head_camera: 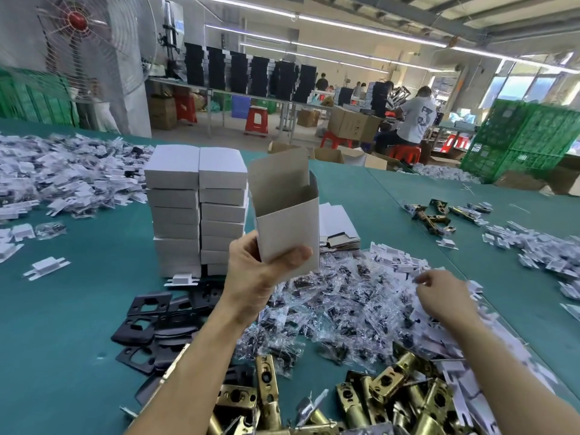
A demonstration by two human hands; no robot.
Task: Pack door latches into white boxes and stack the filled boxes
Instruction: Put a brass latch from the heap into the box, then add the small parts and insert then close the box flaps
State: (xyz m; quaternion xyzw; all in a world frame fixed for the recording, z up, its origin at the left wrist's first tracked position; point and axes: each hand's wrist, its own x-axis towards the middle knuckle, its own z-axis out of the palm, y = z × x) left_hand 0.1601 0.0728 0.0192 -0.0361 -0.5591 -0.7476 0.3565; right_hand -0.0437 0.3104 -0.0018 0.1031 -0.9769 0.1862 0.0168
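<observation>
My left hand [257, 271] grips the bottom of an open white box [285, 211], held upright above the table with its lid flap standing up. My right hand [442, 293] reaches into a heap of white plastic parts [398, 265] to the right, fingers curled and pinching at them; whether it holds one I cannot tell. Brass door latches [386, 400] lie piled at the near edge. Two stacks of filled white boxes [197, 211] stand just left of the held box.
Bagged screw packets [339, 309] cover the green table [78, 309] between my hands. Black strike plates [150, 328] lie at the near left. Flat unfolded boxes [339, 224] sit behind the held box. More white parts [62, 177] spread far left and right. Seated workers [414, 117] and green crates [527, 139] stand beyond.
</observation>
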